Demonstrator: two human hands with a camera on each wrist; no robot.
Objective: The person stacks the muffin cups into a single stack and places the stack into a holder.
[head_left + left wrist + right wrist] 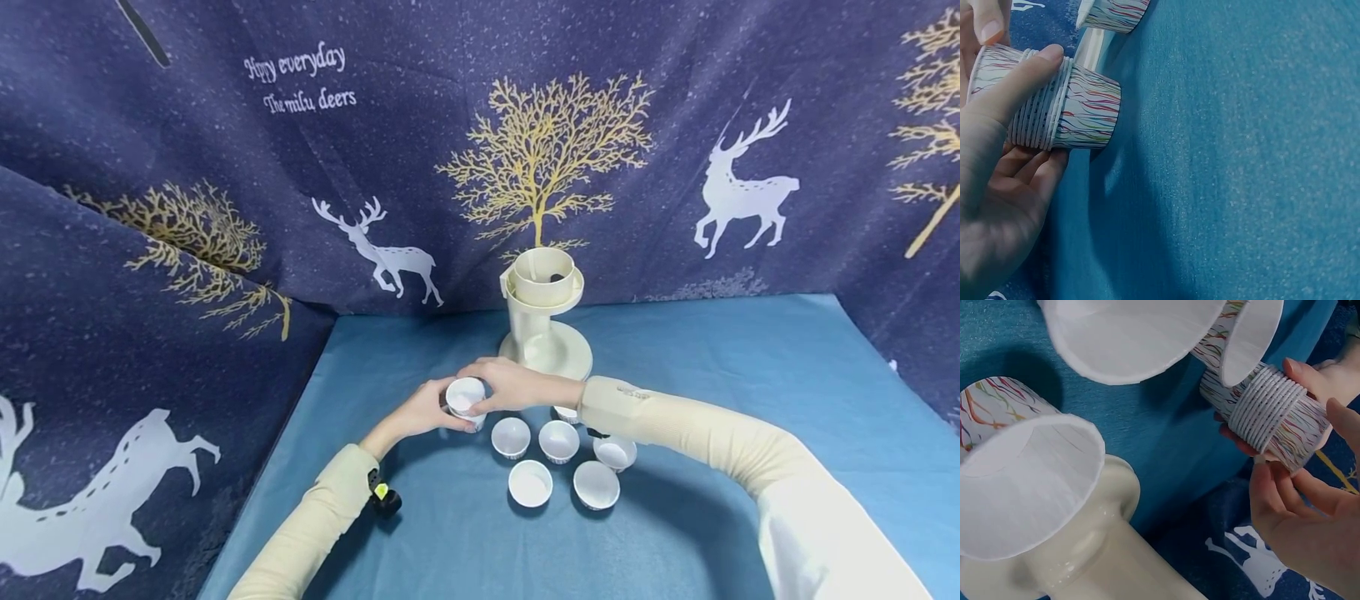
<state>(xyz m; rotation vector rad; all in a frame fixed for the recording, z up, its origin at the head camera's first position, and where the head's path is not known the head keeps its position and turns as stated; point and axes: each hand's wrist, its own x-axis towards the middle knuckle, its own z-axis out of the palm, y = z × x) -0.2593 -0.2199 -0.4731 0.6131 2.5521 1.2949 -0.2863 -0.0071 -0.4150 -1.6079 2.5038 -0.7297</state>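
Observation:
A stack of paper baking cups (pixel 1088 112) with colourful wavy stripes is held by my left hand (pixel 423 410), thumb across the bunched rims and fingers curled underneath. The top cup (pixel 465 395) sits raised out of the stack, its white inside facing up in the head view. My right hand (pixel 517 384) reaches across from the right and pinches this top cup near its rim. In the right wrist view, the tight row of rims (pixel 1266 406) shows between the two hands, with the striped wall of the raised cup beside it.
Several separate cups (pixel 530 483) stand open side up on the blue cloth (pixel 450 533), right of the stack, some partly under my right forearm. Behind them rises a cream stand (pixel 536 304) with a round base and ring-shaped top. A deer-print curtain (pixel 600 167) hangs behind.

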